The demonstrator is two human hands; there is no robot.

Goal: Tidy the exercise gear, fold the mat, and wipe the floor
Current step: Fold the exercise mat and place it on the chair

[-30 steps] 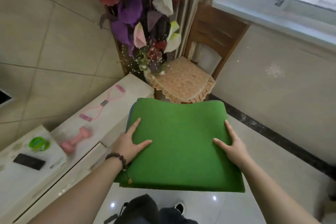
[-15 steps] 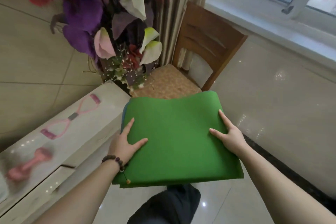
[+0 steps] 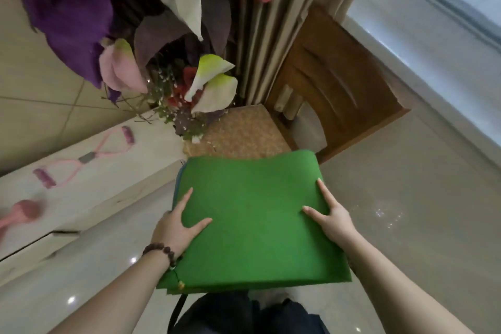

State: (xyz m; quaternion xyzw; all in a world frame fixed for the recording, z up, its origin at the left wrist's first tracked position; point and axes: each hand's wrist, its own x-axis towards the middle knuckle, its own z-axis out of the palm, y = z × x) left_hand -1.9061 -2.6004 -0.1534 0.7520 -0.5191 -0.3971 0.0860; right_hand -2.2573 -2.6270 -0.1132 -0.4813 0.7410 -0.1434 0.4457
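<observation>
A person is carrying a folded green foam exercise mat (image 3: pixel 252 222) at waist height above the glossy pale tiled floor (image 3: pixel 406 225); the left hand (image 3: pixel 176 228) is gripping the mat's left edge, thumb spread across the top and fingers running along the side, and the right hand (image 3: pixel 332 218) is clasping the opposite edge the same way, thumb on top and the remaining fingers tucked out of sight beneath; compared with a second ago, the wooden chair with the patterned seat cushion (image 3: pixel 244 135) is looming larger and nearer, the mat's far edge now overlapping the cushion's front, which suggests the person is bringing the folded mat over to set it down there; the folding itself looks finished, while the floor wiping is apparently not yet begun; on the long white cabinet top (image 3: pixel 130 160) at left, a pink figure-eight resistance band (image 3: pixel 86 157) and a blurred pink dumbbell (image 3: pixel 20 214) are lying, seemingly already tidied; a tall arrangement of purple, pink and white artificial flowers (image 3: pixel 151 43) is crowding the view above the chair.
</observation>
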